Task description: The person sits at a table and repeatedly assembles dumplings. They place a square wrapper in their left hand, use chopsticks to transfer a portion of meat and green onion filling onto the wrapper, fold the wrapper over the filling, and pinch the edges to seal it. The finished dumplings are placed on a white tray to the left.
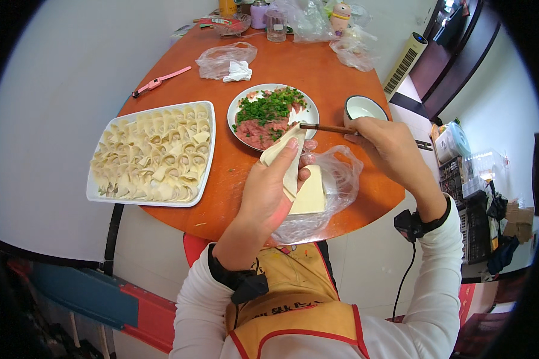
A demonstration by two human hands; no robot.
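My left hand [267, 188] holds a thin dough wrapper [291, 179] between thumb and fingers, just in front of the plate. In my right hand [388, 143] are brown chopsticks [327, 129], their tips touching the wrapper's upper corner. Raw minced meat [258, 134] and chopped green onion [269, 107] lie on the white plate [298, 117]. Under my left hand, a stack of wrappers [313, 193] rests on a clear plastic bag [345, 179]. Folded wontons [152, 155] fill the white tray [210, 143] on the left. Whether filling sits in the held wrapper cannot be seen.
A dark-rimmed white bowl [364, 107] stands beyond my right hand. A pink wristband watch [157, 84], a plastic bag [220, 58] and a crumpled tissue [239, 72] lie farther back. A glass mug [276, 28] and more bags [307, 22] occupy the table's far end.
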